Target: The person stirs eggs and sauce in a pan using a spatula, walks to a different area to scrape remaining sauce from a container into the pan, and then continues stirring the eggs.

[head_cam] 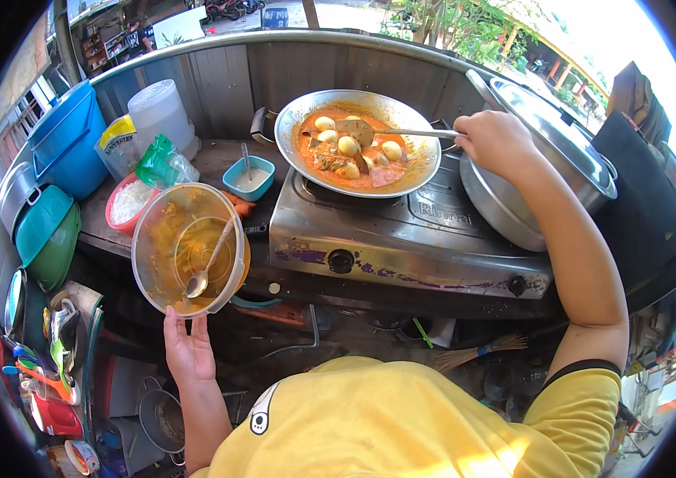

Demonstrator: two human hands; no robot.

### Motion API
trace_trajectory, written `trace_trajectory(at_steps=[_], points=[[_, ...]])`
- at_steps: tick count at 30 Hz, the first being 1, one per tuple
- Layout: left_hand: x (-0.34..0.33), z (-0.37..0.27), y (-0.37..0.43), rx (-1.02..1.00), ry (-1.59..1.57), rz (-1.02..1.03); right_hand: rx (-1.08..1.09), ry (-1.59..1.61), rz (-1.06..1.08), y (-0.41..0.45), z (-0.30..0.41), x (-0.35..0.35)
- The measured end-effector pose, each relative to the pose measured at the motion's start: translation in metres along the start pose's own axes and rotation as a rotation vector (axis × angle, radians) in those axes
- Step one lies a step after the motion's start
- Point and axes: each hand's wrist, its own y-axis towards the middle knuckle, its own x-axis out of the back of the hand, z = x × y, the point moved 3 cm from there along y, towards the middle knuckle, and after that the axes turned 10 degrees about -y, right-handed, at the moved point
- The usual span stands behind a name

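My right hand [496, 143] grips the handle of a spatula [398, 132]. Its flat blade rests among peeled boiled eggs [349, 146] in thick orange-red sauce [317, 156]. That food fills the bottom of a metal wok [285, 138] on the left burner of a steel Rinnai gas stove [338, 215]. Down on the left, my left hand [190, 352] supports a clear plastic tub [150, 257] from its near side, the fingers partly hidden under it. The tub is tipped so its inside shows, smeared with yellow-orange residue. A metal spoon [197, 284] lies inside it.
A large lidded aluminium pot [493, 197] occupies the stove's right side. Left of the wok are a turquoise bowl [263, 186] with pale liquid, carrots [241, 206], a pink container [120, 222] of white shreds and a blue bucket [75, 143]. A metal windscreen [338, 66] curves behind.
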Motion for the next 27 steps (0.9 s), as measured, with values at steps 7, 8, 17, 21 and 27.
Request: trace_trajectory(at_steps=[7,8,17,21,27], points=[[0.001,0.002,0.001,0.020,-0.028,0.021,0.003,-0.292,-0.001,-0.004,-0.022,0.070],[0.002,0.002,0.002,0.020,-0.034,0.020,-0.030,-0.325,0.095,-0.003,-0.026,0.076],[0.006,0.001,0.005,0.030,-0.046,0.050,-0.045,-0.098,0.563,0.010,-0.044,0.071],[0.010,-0.006,0.003,-0.005,-0.049,0.023,0.036,0.116,0.626,0.000,-0.022,0.059],[0.005,-0.009,0.000,-0.008,-0.016,0.000,0.343,0.015,0.234,-0.007,0.047,0.022]])
